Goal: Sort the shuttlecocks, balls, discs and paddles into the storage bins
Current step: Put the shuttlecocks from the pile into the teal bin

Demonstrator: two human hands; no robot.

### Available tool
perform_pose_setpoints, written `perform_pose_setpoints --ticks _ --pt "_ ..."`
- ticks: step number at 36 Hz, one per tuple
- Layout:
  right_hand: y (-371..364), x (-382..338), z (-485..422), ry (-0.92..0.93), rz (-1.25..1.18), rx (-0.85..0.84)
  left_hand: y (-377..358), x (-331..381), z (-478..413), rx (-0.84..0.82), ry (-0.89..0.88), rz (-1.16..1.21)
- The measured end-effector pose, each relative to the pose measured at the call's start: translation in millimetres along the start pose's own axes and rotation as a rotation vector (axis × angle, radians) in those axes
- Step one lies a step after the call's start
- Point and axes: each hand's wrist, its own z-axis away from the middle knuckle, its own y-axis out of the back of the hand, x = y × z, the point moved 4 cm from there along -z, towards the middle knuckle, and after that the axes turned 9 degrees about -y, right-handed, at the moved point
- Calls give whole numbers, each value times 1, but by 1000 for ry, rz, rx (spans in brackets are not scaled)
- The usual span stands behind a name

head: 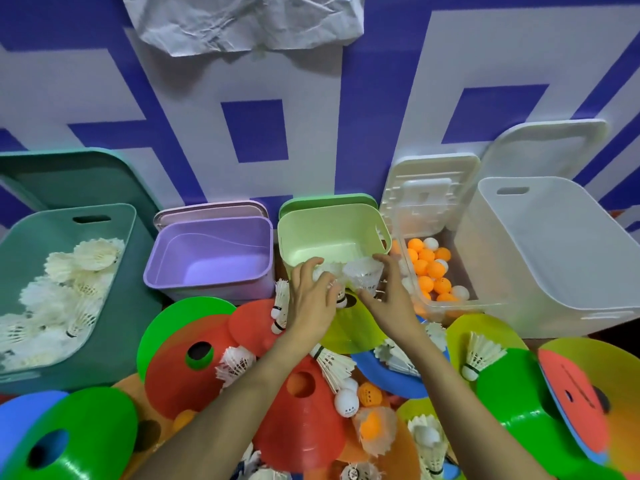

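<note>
Left hand (310, 295), right hand (389, 292), shuttlecocks (360, 275) between

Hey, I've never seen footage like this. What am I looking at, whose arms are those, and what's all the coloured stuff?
There is no machine here. The single picture comes from a camera worn on a person's head, looking down at their own arms. The left hand and right hand together hold a bunch of white shuttlecocks at the near edge of the light green bin.

Across the back is a row of storage bins: a dark green bin with shuttlecocks in it, a purple bin, the light green one, a clear bin of orange and white balls, and a white bin.

In front lies the unsorted pile: coloured discs, loose shuttlecocks and a few balls.
</note>
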Motion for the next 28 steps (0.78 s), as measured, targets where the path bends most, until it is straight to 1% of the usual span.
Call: perform_pose_setpoints --ticks 2,6,8,10,13,16,21,24,28 --pt "-7 -11 0 12 -13 -12 19 -6 4 92 8 44" --pt "-34 -45 0 82 -32 -80 65 -18 9 204 45 96" --pt "-55 -64 -1 123 -48 -146 91 -26 11 261 51 58" --pt "-76 -85 -4 202 -61 -197 113 -35 14 302 58 15" --pt "-122 -114 -9 313 27 -258 152 -62 25 381 113 -35" --pt "-171 -147 -8 366 95 -347 193 -91 40 449 179 -98" --pt "-248 -204 2 452 84 -444 263 -142 69 548 287 -243" --pt "-292 -229 -2 482 121 -479 295 -179 83 524 366 -341" --pt "-345 -250 -13 487 252 -496 317 -227 98 391 521 -302"
